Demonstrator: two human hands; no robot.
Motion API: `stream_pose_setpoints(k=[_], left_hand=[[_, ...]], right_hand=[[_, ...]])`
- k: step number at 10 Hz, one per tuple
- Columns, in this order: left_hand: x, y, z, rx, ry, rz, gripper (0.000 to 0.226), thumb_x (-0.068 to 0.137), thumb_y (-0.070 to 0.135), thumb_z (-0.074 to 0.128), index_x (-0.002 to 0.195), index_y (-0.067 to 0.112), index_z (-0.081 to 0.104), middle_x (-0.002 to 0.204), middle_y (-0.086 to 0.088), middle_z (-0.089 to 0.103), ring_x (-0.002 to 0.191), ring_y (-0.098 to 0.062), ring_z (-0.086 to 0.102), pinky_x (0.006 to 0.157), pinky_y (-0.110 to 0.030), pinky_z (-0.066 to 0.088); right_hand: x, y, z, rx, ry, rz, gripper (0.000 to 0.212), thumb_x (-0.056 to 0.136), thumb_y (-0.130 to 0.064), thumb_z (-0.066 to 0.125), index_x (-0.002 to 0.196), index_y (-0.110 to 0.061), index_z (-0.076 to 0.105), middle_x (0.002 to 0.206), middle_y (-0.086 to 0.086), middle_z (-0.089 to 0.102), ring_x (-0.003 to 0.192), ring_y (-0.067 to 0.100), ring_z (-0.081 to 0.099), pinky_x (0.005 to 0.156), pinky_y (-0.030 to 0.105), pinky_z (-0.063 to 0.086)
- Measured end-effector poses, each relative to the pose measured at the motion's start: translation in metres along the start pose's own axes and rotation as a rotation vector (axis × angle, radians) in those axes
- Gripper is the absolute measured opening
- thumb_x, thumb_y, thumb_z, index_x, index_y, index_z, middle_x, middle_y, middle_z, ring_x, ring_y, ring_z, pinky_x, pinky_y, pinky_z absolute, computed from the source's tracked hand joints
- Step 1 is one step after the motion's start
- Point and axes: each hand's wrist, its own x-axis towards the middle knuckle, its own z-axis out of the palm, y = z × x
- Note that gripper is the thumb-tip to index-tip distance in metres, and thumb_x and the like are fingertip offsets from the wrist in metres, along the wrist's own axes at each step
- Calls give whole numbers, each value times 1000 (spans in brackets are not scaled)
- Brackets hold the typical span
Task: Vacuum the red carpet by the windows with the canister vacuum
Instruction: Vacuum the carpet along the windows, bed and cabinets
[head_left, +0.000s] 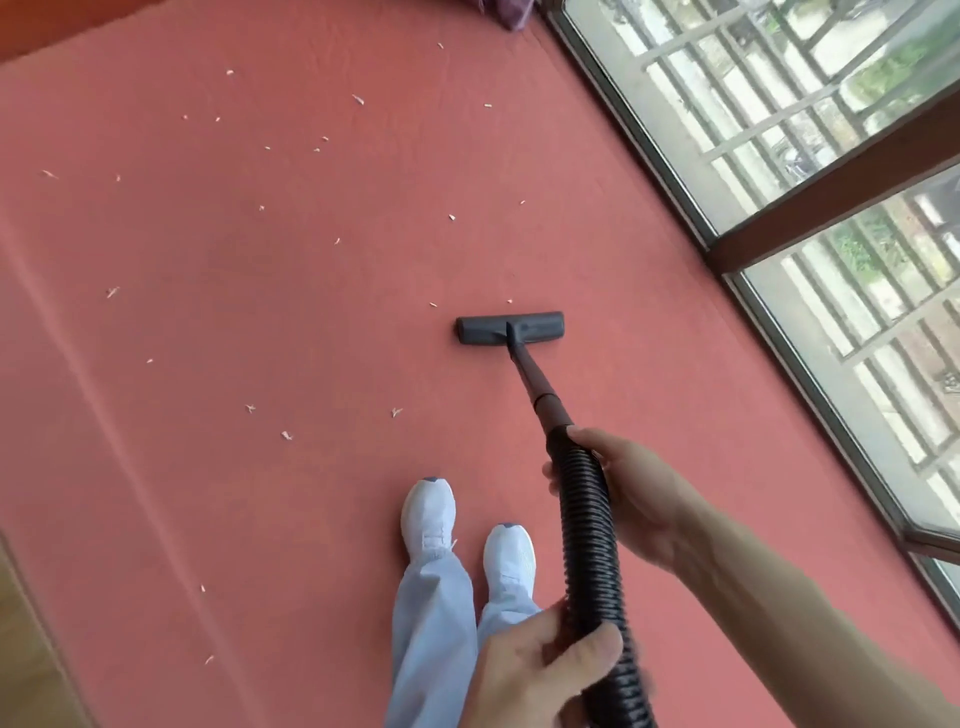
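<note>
Flat dark grey floor nozzle (510, 328) resting on the red carpet (311, 322) near the windows (810, 156), smooth black wand (535, 384), ribbed black hose (592, 561), right hand (631, 499) fingers wrapped around the hose top, left hand (540, 670) fingers closed around the hose lower, pale scraps (249, 408) scattered on the matte carpet.

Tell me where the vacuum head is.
The vacuum head lies flat on the red carpet, centre-right of the head view, ahead of the shoes, left of the windows.
</note>
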Motion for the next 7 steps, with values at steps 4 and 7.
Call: stream_pose_setpoints(k=[4,7], left_hand=[[65,-20,-15,-334,387,167,18,83,25,73,87,8,76,91,-16,68,84,-30,70,83,-40,49],[13,-37,-37,-310,141,146,52,61,29,89,102,2,71,90,-24,65,77,-35,67,79,-43,54]], right_hand=[[74,0,18,73,100,-152,44,96,-33,61,123,2,60,97,18,70,64,19,64,49,22,51],[5,24,17,109,-5,-72,43,90,-29,65,121,-1,61,96,17,70,69,19,66,57,27,54]])
